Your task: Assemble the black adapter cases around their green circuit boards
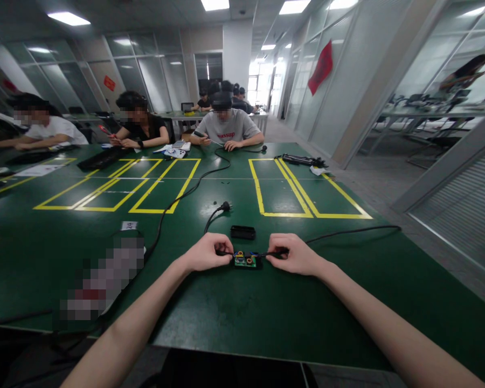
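Note:
A small green circuit board (pixel 245 261) with copper-wound coils lies between my two hands, in what looks like a black case half. On its left side, my left hand (pixel 210 251) pinches the black cable that enters the board. My right hand (pixel 289 254) is closed on the black cable at the opposite side. Just beyond the board lies an open black plastic case half (pixel 243 232). The cable from the left ends in a black power plug (pixel 225 207). From my right hand, a thin black cord (pixel 355 230) runs out to the right.
A pixelated long object (pixel 113 269) lies to the left, with a label (pixel 129 226) beside it. Yellow tape rectangles (pixel 286 214) mark the green table (pixel 210 318). A long black cable (pixel 186 194) crosses it. Across the table, a person in a grey shirt (pixel 230 129) works; others sit left.

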### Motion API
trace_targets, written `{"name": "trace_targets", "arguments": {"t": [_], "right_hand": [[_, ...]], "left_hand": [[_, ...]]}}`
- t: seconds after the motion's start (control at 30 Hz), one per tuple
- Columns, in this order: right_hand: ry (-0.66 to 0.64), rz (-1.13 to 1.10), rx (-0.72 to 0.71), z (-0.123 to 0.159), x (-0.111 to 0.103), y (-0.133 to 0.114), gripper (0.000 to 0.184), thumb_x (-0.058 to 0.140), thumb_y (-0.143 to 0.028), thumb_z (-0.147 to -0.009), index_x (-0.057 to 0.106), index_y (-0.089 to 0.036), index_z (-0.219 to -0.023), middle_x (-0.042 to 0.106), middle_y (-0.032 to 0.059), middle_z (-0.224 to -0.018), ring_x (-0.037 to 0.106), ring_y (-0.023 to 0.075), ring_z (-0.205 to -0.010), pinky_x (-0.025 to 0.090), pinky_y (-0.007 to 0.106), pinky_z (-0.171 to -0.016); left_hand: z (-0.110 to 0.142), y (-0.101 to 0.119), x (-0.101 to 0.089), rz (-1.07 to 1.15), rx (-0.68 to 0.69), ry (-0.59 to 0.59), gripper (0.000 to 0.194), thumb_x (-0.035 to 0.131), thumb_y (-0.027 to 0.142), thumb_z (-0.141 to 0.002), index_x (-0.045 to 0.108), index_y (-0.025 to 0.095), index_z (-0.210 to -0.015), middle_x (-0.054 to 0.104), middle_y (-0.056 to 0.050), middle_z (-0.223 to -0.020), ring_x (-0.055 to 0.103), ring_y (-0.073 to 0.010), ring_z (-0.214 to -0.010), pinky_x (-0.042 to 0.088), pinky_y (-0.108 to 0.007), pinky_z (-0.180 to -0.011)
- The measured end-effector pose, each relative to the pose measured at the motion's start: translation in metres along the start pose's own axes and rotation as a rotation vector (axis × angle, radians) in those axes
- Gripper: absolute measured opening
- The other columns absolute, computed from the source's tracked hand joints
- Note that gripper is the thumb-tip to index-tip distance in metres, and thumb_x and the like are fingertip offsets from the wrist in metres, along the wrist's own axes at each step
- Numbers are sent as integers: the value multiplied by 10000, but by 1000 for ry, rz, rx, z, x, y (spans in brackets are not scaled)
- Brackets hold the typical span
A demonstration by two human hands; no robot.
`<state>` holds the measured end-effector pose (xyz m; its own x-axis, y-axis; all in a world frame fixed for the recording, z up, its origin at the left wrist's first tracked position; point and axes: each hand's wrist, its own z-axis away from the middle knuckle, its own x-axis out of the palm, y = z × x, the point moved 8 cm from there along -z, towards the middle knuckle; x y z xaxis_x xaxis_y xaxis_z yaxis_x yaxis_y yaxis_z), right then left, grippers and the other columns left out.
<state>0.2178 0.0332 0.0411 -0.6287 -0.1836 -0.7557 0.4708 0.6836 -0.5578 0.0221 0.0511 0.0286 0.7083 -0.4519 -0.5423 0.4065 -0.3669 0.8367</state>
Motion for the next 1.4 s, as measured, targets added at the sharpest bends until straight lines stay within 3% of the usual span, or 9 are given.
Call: {"name": "trace_targets", "arguments": {"t": [0.1, 0.27, 0.5, 0.73, 0.9, 1.0, 1.1, 1.4], "right_hand": [[30, 73, 24, -1, 2, 7, 69, 631, -198, -854, 685, -197, -811, 606, 0, -712, 562, 134, -603, 421, 251, -565], [86, 121, 13, -1, 0, 10, 123, 596, -208, -890, 718, -206, -905, 679, 27, -809, 631, 152, -675, 474, 263, -621], [98, 118, 5, -1, 0, 12, 145, 581, -200, -891, 721, -209, -929, 712, 33, -836, 661, 161, -717, 507, 274, -665], [-5, 85, 38, -2, 7, 14, 79, 666, -244, -897, 693, -202, -836, 693, 20, -804, 629, 146, -665, 472, 256, -610], [13, 122, -38, -4, 11, 9, 272, 565, -312, -1013, 691, -211, -794, 703, 47, -839, 670, 188, -787, 529, 312, -731], [78, 167, -8, -5, 10, 14, 251, 564, -310, -1017, 714, -219, -837, 714, 59, -863, 678, 207, -831, 546, 341, -771], [123, 190, 26, -6, 10, 18, 226, 574, -301, -1013, 729, -219, -871, 719, 64, -887, 682, 213, -854, 557, 351, -789], [109, 272, -2, -7, 12, 13, 245, 553, -276, -1023, 744, -223, -880, 708, 66, -901, 680, 210, -843, 550, 335, -769]], "left_hand": [[-2, -3, -2, -89, 7, 52, 109, 666, 245, -783, 721, 154, -811, 616, 15, -672, 523, -112, -610, 421, -217, -573], [-2, 3, -11, -256, 103, 180, 112, 678, 241, -832, 760, 167, -848, 666, -11, -747, 568, -131, -675, 448, -238, -640], [-2, 2, -5, -249, 137, 159, 77, 680, 199, -856, 748, 165, -858, 672, -11, -777, 579, -132, -697, 445, -240, -663], [-1, 3, 1, -337, 169, 86, 121, 645, 182, -898, 706, 181, -793, 703, -26, -863, 640, -153, -775, 476, -249, -705], [-1, 4, 2, -442, 204, 130, 131, 617, 206, -946, 719, 204, -862, 725, -40, -928, 669, -179, -860, 523, -283, -789], [-1, 6, 0, -536, 226, 185, 140, 588, 216, -969, 722, 210, -928, 731, -58, -951, 665, -204, -906, 540, -317, -837], [-1, 9, 1, -599, 251, 156, 143, 571, 191, -956, 711, 207, -940, 723, -63, -960, 662, -209, -909, 544, -319, -832], [1, 15, 8, -664, 286, 101, 129, 700, 302, -885, 688, 215, -979, 694, -71, -1019, 650, -232, -954, 539, -336, -834]]}}
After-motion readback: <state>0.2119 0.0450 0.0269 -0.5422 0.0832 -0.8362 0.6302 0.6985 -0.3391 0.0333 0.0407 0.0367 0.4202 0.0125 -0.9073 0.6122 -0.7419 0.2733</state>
